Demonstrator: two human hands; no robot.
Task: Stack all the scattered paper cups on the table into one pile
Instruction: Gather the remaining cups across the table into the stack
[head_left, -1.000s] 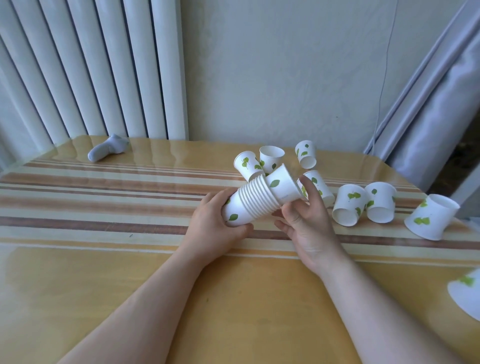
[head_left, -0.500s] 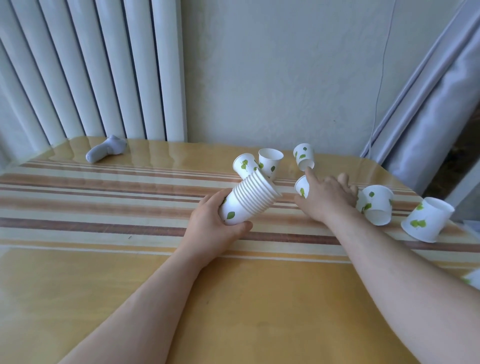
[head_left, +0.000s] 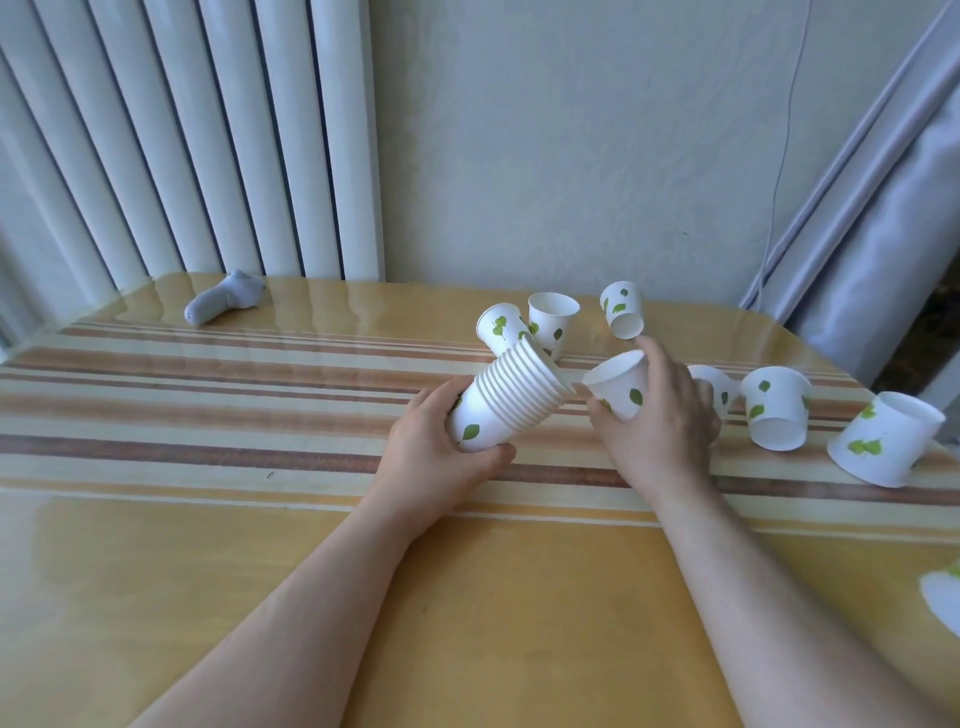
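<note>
A: Left hand (head_left: 434, 452)?
B: Wrapped round the base of the stack (head_left: 511, 400); thumb beneath, fingers behind. Stack is tilted, open rims pointing up and right, held above the table (head_left: 208, 545) near mid-width.

A: Right hand (head_left: 657, 426)?
B: Holds one cup (head_left: 621, 384), fingers curled over its far side, thumb on the near side. Cup mouth faces left toward the stack's rims, just beside them; contact cannot be judged.

A: Loose cups?
B: Three near the far edge: tilted cup (head_left: 500, 326) behind the stack, upright cup (head_left: 551, 322), tipped cup (head_left: 622, 310). Right of the hand: hidden cup (head_left: 719, 387), mostly covered; side cup (head_left: 776, 413); edge cup (head_left: 883, 444) near the right edge. One cropped cup (head_left: 943, 597) at the near right.

A: Other items?
B: Grey object (head_left: 226, 297), far left corner.
</note>
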